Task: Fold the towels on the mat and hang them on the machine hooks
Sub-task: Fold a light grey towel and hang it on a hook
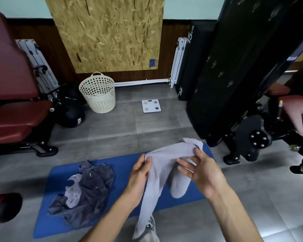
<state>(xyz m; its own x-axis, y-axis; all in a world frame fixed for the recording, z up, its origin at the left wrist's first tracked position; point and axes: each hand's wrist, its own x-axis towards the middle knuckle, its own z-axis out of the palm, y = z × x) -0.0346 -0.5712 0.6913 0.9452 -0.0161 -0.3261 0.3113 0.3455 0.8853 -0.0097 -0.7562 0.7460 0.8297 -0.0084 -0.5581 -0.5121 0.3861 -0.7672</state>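
— What have you got in front of you?

— A pale grey towel (pixel 157 172), lifted above the blue mat (pixel 122 165). I have its top edge bunched between both hands, and the rest hangs down in a long drape past the mat's near edge.

— How's the grip?

— My left hand (pixel 139 172) is pinched shut on the towel's left corner, thumb over the fabric. My right hand (pixel 199 170) clamps the upper edge with the thumb; its fingers (pixel 185 165) are spread and partly under the cloth.

— Anything else on the mat?

— A crumpled heap of darker towels (pixel 84 191) with a light one mixed in — it lies on the mat's left half. Beyond the mat, on the grey tile floor (pixel 112 126), a white perforated basket (pixel 98 93) stands by the wall and a white bathroom scale (pixel 151 106) lies flat to its right. The black machine (pixel 234 67) rises right of the mat, small hooks (pixel 220 74) on its face.
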